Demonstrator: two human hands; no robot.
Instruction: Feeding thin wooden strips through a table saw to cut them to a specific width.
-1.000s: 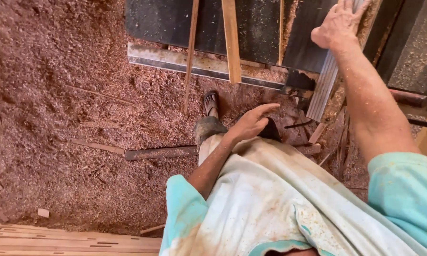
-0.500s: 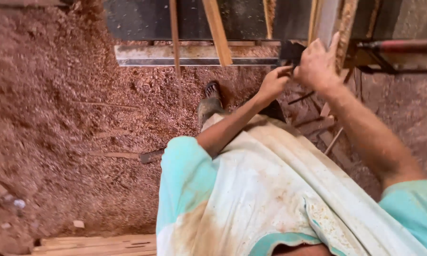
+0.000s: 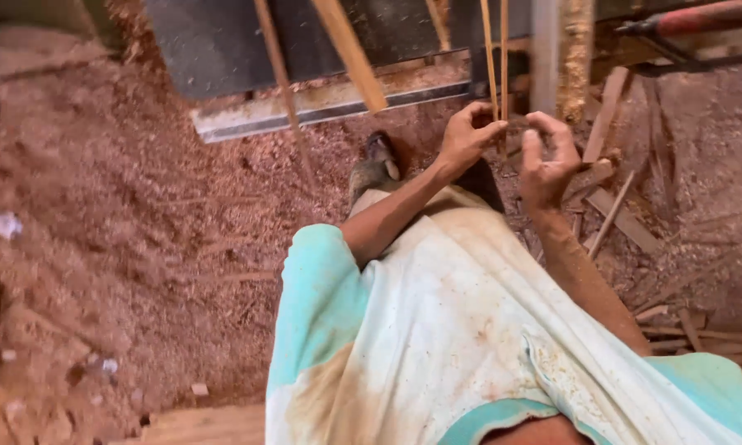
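My left hand (image 3: 467,136) pinches two thin wooden strips (image 3: 495,58) that stand upright in front of me. My right hand (image 3: 546,156) is just beside them, fingers curled, its fingertips near the lower ends of the strips; contact is hard to tell. Both arms reach forward over my stained turquoise and white shirt (image 3: 470,330). My foot in a sandal (image 3: 377,165) rests on the sawdust below my left arm.
Red sawdust (image 3: 124,231) covers the floor. A dark machine base with a metal rail (image 3: 321,103) stands ahead, with wooden slats (image 3: 350,53) leaning on it. Offcuts (image 3: 622,214) lie at right. A board (image 3: 206,424) lies at the bottom edge.
My right hand came down from high on a slat at upper right. Both hands have met at the thin strips, and my left hand has closed on them.
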